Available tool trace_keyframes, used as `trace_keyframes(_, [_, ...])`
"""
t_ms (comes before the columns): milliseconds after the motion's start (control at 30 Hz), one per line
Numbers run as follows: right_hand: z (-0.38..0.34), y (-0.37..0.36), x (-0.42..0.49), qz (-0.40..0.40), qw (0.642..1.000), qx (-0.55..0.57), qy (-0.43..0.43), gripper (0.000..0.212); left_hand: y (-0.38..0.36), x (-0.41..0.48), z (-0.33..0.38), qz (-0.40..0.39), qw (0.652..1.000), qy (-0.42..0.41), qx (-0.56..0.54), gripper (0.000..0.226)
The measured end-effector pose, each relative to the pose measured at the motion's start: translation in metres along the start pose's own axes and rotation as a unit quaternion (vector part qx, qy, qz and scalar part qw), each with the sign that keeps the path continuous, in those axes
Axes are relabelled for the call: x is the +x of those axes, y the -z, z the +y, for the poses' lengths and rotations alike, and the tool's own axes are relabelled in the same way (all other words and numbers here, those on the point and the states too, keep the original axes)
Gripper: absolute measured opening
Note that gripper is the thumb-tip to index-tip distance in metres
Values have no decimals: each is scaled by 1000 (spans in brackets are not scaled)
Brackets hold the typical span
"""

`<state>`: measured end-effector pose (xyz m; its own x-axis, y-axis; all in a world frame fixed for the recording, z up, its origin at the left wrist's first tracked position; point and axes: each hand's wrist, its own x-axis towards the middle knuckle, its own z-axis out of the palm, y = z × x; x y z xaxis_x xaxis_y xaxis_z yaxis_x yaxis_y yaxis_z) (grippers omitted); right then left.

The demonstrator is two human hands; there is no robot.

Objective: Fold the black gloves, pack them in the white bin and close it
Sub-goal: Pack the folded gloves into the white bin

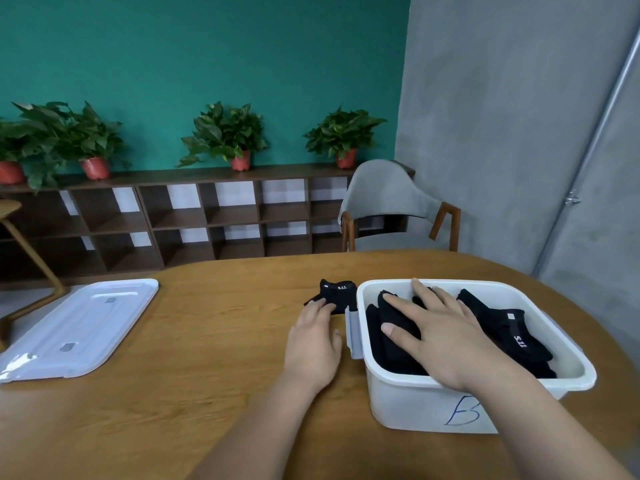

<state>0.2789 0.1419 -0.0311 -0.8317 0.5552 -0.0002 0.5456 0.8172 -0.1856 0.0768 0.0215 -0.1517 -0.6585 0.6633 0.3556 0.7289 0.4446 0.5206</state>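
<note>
Gloves (502, 327) sit in the white bin (485, 283), right hand (446, 337) flat on them, fingers spread. Left hand (315, 344) touches a loose glove (337, 291) beside the bin, grip unclear tbh. Lid (79, 327) lies far left.

Open white bin (408, 403) holding folded black gloves (502, 327), one glove (337, 292) beside it, lid (79, 327) apart

Black gloves (391, 327) w/ white "5.11" print, white bin (408, 396) w/ blue handwritten letter, white lid (79, 327), brown woodgrain table (194, 375), teal wall (194, 57), grey chair (384, 195), red plant pots (96, 168).
</note>
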Motion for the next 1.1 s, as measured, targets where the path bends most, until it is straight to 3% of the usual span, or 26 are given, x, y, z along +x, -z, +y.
trace_keyframes(167, [0, -1, -4, 40, 999, 12, 6, 62, -23, 36, -3, -67, 986, -58, 141, 86])
trace_keyframes(300, [1, -3, -4, 34, 999, -2, 6, 62, -44, 50, -14, -112, 971, -41, 208, 105])
trace_keyframes(600, [2, -4, 0, 20, 1000, 11, 11, 62, -42, 43, -15, -79, 970, -16, 227, 119])
trace_keyframes(767, [3, -3, 2, 10, 1000, 14, 14, 62, -38, 31, -11, -62, 975, -18, 211, 98])
trace_keyframes(933, [6, -6, 7, 2, 1000, 15, 22, 63, -23, 4, -13, -58, 981, -26, 181, 64])
trace_keyframes(1100, [7, -7, 11, 1, 999, 18, 33, 64, 3, -28, -10, -35, 990, -10, 133, 54])
